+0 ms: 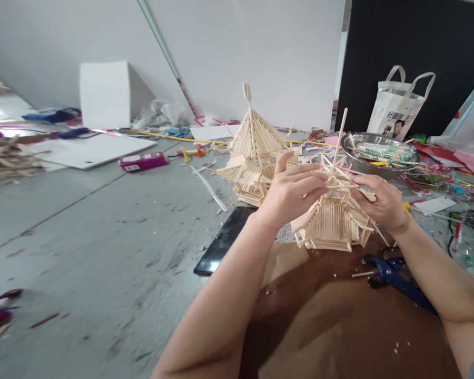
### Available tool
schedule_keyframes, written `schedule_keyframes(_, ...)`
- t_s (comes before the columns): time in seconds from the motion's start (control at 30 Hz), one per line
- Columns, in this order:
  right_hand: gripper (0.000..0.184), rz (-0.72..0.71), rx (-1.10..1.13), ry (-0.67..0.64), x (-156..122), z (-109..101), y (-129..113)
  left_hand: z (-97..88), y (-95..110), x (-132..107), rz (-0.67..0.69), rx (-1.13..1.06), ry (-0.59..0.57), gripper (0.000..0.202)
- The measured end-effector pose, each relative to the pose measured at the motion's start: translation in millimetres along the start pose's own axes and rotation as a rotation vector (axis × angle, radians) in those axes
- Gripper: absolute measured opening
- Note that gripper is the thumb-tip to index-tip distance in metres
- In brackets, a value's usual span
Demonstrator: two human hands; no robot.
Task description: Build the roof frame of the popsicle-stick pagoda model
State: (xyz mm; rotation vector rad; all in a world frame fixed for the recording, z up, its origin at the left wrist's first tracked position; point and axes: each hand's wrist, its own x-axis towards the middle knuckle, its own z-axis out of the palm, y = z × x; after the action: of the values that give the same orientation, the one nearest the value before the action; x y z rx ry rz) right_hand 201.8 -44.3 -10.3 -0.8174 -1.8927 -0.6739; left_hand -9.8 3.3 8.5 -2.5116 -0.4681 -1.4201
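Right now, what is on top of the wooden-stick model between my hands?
An open frame of thin sticks, with one long stick rising from it, slightly tilted. Your left hand and right hand cover parts of its sides; what lies behind them cannot be seen.

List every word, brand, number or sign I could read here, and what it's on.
"好咖啡": white carrier bag; its remaining print is too blurred to read.
Pale label on the magenta box: too blurred.
Green print on the plastic wrappers: too small.

The stick model (332,226) is beige, paper (324,326) brown.
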Motion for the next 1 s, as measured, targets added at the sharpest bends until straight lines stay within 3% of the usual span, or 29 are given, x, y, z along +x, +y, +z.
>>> schedule_keyframes(0.4,0.035,0.014,0.12,-0.06,1.3,-5.9,-1.4,-1.6,-0.1,0.6,-0.014,0.013,-0.04,0.014)
schedule_keyframes(0.63,0.018,0.014,0.087,-0.007,1.8,-1.9,-1.7,-1.2,0.0,0.5,0.001,0.013,-0.023,0.013)
schedule_keyframes(1.0,0.018,-0.013,0.098,-0.038,3.5,-4.8,-1.0,-2.8,2.1,1.6,0.004,0.028,-0.03,0.014)
